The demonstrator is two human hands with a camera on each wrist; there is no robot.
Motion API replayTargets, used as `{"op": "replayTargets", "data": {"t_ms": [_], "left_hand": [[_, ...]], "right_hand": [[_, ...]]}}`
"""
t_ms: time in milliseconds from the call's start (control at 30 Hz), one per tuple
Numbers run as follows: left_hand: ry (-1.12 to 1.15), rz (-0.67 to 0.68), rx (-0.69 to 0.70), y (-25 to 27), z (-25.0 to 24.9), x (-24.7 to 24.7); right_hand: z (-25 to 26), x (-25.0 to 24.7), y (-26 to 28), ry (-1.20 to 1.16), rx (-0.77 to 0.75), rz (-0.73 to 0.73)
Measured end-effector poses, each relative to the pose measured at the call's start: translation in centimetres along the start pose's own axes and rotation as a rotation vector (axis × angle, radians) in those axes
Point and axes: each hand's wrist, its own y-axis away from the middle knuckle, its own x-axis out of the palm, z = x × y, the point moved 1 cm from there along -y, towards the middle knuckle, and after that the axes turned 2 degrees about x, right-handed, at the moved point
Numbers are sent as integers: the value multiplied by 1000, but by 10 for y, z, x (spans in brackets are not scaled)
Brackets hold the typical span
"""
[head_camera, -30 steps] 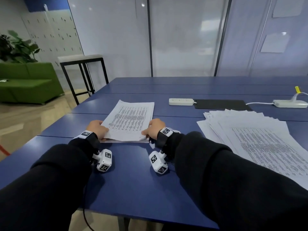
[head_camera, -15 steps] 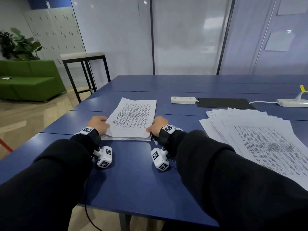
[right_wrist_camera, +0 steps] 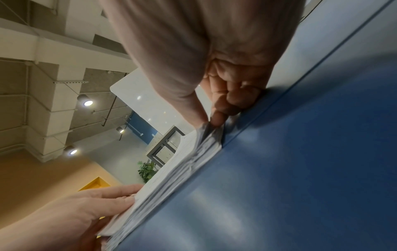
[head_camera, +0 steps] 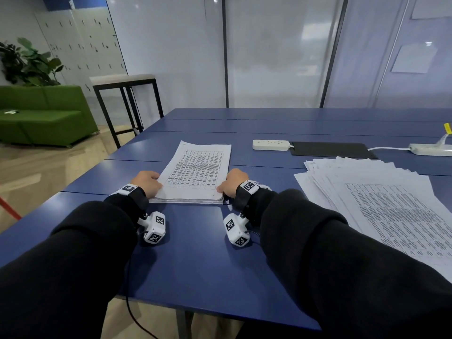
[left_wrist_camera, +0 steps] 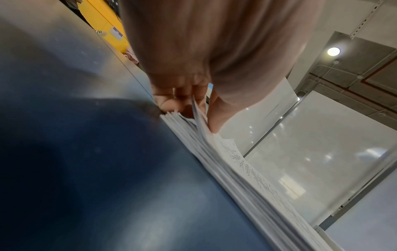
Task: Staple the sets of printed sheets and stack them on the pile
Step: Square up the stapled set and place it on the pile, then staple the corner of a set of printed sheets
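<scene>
A thick pile of printed sheets (head_camera: 195,174) lies on the blue table (head_camera: 200,260) straight ahead of me. My left hand (head_camera: 148,182) holds its near left corner; the left wrist view shows the thumb on top of the pile (left_wrist_camera: 236,163) and the fingers curled at its edge. My right hand (head_camera: 230,182) pinches the near right corner of the pile (right_wrist_camera: 193,152) between thumb and fingers. A loose, fanned spread of printed sheets (head_camera: 381,196) lies to the right. No stapler is in view.
A white power strip (head_camera: 270,145) and a black pad (head_camera: 330,150) lie behind the papers. A second power strip (head_camera: 430,149) with a cable sits at the far right. A tall black-legged stool (head_camera: 124,94) and a green sofa (head_camera: 41,113) stand left of the table.
The top set, skewed and slightly raised a second ago, now lies square on the pile. Both hands have stayed at the near corners.
</scene>
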Motion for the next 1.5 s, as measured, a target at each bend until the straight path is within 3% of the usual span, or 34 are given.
{"op": "replayTargets", "data": {"t_ms": [167, 533, 767, 867, 933, 1033, 1100, 1167, 1233, 1300, 1500], "left_hand": [[-8, 14, 9, -2, -1, 1], [41, 43, -120, -5, -9, 9], [76, 18, -169, -2, -9, 11], [29, -57, -166, 6, -11, 4], [-24, -182, -65, 13, -19, -3], [130, -294, 246, 41, -58, -4], [241, -161, 397, 71, -91, 5], [262, 31, 531, 103, -124, 19], [251, 203, 663, 132, -153, 34], [220, 315, 752, 149, -178, 52], [-11, 476, 876, 177, -228, 102]], "right_hand": [[0, -2, 1, 47, 1, -24], [4, -1, 5, 72, -4, -10], [4, -2, 9, 74, -15, 10], [2, -7, 18, -16, -16, 44], [-1, -17, 30, -192, -31, 53], [-5, -50, 67, -599, -52, 22], [-11, -83, 101, -834, -102, 62], [-24, -122, 132, -894, -190, 71], [-46, -162, 149, -845, -227, -26], [-82, -196, 150, -700, -155, -147], [-231, -276, 133, -87, 399, -283]]}}
